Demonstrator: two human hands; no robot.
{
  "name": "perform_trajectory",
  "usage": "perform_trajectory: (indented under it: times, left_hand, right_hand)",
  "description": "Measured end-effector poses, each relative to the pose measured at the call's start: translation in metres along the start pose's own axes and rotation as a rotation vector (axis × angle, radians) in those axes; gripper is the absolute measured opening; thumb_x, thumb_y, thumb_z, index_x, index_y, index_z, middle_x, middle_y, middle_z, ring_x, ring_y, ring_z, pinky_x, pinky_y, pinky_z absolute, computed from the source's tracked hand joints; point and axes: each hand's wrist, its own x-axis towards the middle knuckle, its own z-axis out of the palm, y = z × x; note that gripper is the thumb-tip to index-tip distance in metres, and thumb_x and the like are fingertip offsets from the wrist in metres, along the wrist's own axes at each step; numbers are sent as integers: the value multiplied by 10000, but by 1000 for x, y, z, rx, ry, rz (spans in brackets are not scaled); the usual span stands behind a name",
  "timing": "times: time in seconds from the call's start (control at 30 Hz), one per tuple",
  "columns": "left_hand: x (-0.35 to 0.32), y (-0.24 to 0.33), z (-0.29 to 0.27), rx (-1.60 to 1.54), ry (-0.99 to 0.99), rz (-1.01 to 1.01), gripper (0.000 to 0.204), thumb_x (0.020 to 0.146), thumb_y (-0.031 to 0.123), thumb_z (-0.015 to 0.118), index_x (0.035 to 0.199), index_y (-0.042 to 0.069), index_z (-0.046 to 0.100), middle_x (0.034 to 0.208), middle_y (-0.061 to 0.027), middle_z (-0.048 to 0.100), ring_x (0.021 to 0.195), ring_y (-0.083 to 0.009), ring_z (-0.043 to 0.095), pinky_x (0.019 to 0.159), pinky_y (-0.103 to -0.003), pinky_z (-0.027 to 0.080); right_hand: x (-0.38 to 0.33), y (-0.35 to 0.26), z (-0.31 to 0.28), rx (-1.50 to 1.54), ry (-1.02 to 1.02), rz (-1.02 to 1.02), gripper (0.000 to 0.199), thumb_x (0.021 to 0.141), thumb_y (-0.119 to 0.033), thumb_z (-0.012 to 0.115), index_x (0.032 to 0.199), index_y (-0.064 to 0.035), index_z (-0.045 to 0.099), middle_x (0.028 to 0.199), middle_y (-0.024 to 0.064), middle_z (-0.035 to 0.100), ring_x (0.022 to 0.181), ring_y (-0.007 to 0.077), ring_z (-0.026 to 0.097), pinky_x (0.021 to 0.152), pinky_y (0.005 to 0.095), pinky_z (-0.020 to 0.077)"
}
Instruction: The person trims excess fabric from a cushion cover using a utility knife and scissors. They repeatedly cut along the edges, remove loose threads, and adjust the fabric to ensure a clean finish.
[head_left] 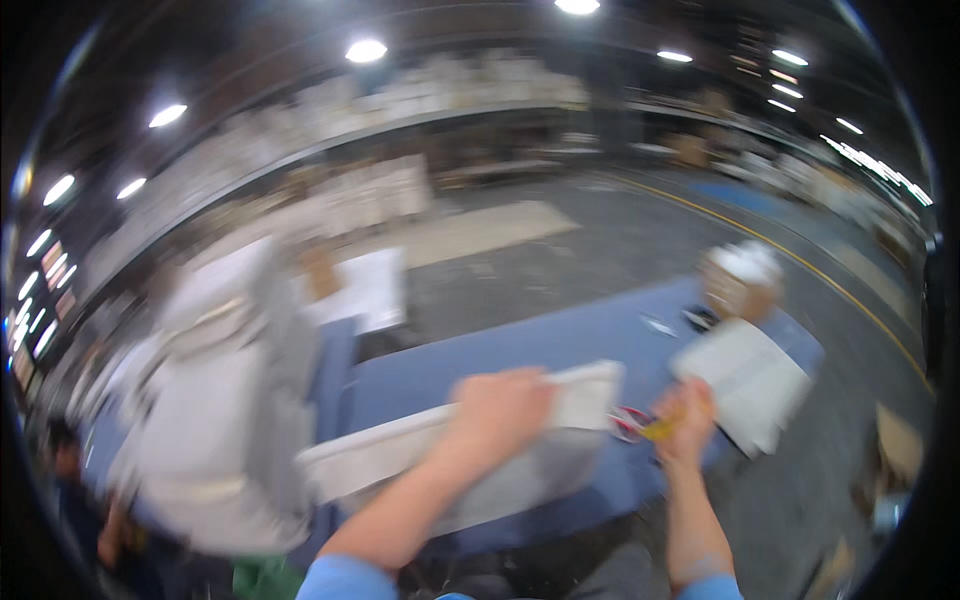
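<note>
The picture is smeared by motion. My left hand is closed on the upper edge of a folded length of off-white fabric, which hangs over the near side of the blue table. To its right, my right hand is closed around a small yellow object, too blurred to name. A red and white loop-shaped thing shows between that yellow object and the fabric's right end; whether it joins the yellow object I cannot tell.
A tall stack of light grey fabric stands at the left. On the table's right end lie a flat pale package, a dark roundish item and a brown box with white stuff on top. A person is at lower left. Loaded shelves line the back.
</note>
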Motion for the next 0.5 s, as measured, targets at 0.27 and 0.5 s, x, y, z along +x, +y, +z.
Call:
perform_trajectory:
  times: [0.27,0.5]
  left_hand:
    - [-24,7,14,-67,33,102,332,1054,323,533,950,31,653,821,-158,700,744,-370,710,697,-499,546]
    - [-23,8,25,-47,38,99,278,1028,294,570,972,34,649,854,-138,692,764,-349,697,744,-459,523]
  right_hand:
    - [-34,132,-136,-446,95,18,196,1071,-180,592,913,-107,502,730,-3,502,575,85,468,537,259,433]
    - [-58,171,-138,-1075,8,-164,246,980,-87,607,1204,12,628,915,100,672,801,196,629,709,344,532]
